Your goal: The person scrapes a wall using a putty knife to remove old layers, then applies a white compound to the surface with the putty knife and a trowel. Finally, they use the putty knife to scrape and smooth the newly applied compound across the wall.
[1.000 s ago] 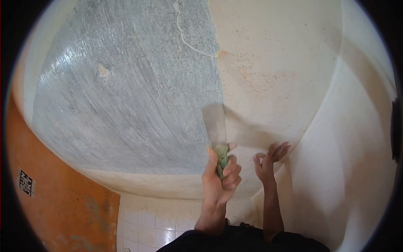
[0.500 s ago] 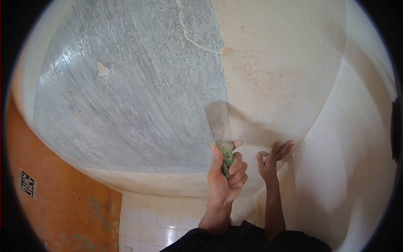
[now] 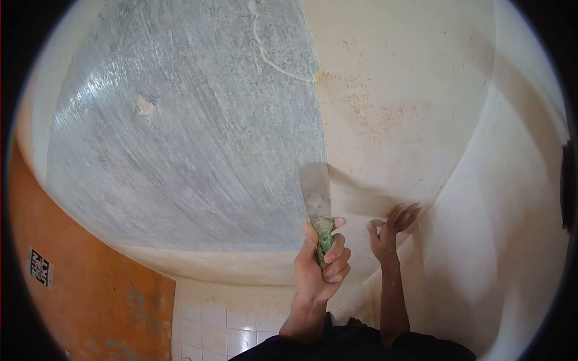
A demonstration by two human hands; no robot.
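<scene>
Grasping a flat grey metal putty knife [image 3: 316,195] by its scuffed green handle [image 3: 324,239] in the left hand [image 3: 313,274], at the right border of a streaked blue-grey wall patch [image 3: 198,156]. Holding the right hand [image 3: 388,236] empty, spread-fingered, near smooth cream plaster [image 3: 391,144]; cannot tell whether touching. Best to press evenly, at a low angle, along that border. Left of both hands, showing a rusty-orange wall [image 3: 90,259]; below and left, square white tiles [image 3: 208,331].
</scene>
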